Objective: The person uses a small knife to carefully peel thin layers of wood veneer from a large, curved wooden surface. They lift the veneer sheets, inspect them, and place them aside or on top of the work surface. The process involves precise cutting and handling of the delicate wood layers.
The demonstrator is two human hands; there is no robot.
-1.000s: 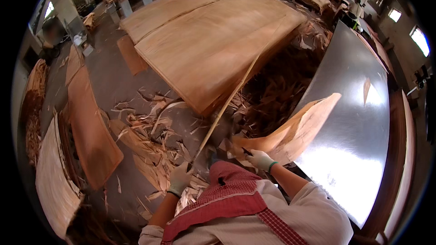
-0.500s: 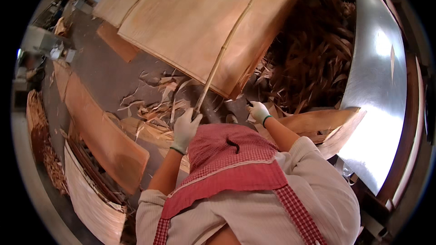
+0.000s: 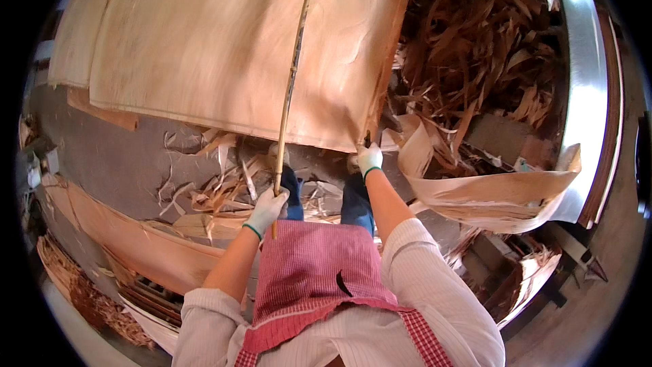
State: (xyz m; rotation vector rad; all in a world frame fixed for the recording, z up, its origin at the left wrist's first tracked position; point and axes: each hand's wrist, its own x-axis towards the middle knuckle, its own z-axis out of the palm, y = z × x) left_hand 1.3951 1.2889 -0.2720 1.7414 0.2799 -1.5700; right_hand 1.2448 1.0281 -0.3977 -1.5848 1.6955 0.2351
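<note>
My left hand (image 3: 267,209), in a white glove, is closed round the lower part of a long bamboo stick (image 3: 284,122). The stick runs away from me across a large stack of thin tan wood veneer sheets (image 3: 204,47). Also gloved, my right hand (image 3: 369,158) is closed at the near right corner of the stack. A small dark tool (image 3: 367,138) sticks out past its fingers; its kind and tip cannot be made out. Whether that hand touches the sheet's edge is hard to tell.
Brown veneer scraps (image 3: 468,61) heap up right of the stack. A curled veneer strip (image 3: 489,194) lies near my right arm, beside a shiny metal sheet (image 3: 585,81). Loose shavings (image 3: 224,190) litter the floor by my feet. Long veneer pieces (image 3: 136,228) lie at left.
My view has turned, and the stack now looks straighter and nearer. The stick stands more upright in view, still in my left hand. My right hand has come up to the stack's corner.
</note>
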